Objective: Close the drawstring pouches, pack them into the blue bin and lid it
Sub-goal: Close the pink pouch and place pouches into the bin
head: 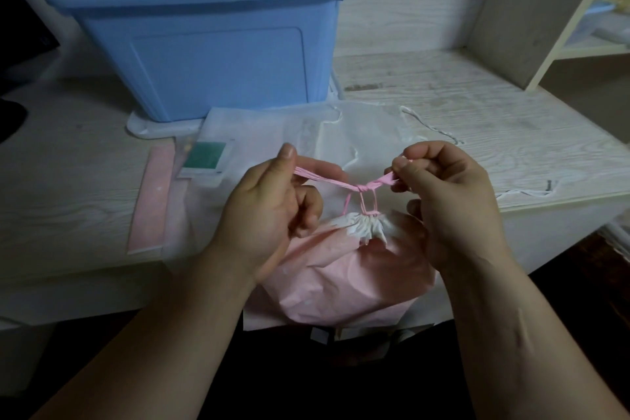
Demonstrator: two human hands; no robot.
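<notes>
My left hand (pixel 269 208) and right hand (pixel 446 201) each pinch an end of the pink drawstring (pixel 361 187), pulling apart to cinch the knot; the pink pouch (pixel 341 276) hangs gathered just below, blue bin (pixel 211 54) open beyond

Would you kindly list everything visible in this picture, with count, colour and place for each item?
blue bin: one, blue, open-topped, back left of the desk.
white lid: one, white, flat under the bin.
pink pouch: one, pink, mouth cinched, at the near desk edge between the hands.
pink drawstring: one, pink, knotted above the pouch mouth, pulled taut sideways.
white pouch: one, translucent white, flat behind the pink pouch, its white cords trailing right.
flat pink pouch: one, pink, lying left of centre.
green card: one, green, inside a clear sleeve beside it.
desk: one, whitewashed wood.
left hand: pinching the drawstring's left end.
right hand: pinching its right end.
</notes>
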